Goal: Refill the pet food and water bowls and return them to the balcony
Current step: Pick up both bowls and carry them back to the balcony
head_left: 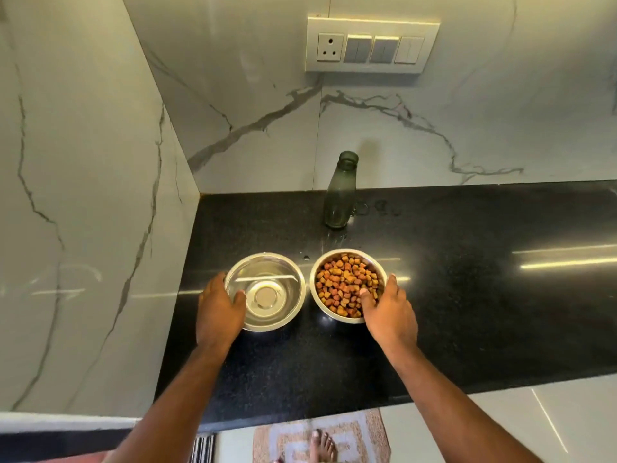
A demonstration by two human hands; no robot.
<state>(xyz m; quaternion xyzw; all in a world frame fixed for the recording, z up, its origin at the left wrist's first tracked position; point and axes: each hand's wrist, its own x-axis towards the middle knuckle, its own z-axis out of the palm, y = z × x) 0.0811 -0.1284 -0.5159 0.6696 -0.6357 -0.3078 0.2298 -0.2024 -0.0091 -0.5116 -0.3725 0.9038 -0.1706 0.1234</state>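
Observation:
Two steel bowls stand side by side on the black counter [467, 295]. The left bowl [283, 279] holds clear water. The right bowl [347, 262] is full of brown kibble [344, 279]. My left hand [217, 312] grips the water bowl's left rim, thumb over the edge. My right hand [389, 312] grips the food bowl's near right rim, thumb resting on the kibble. Both bowls sit on the counter.
A dark green bottle [340, 195] without a cap stands behind the bowls near the marble wall. Water drops lie beside it. A switch panel [372, 45] is on the wall. A marble side wall closes the left. A floor mat [334, 436] and a bare foot lie below.

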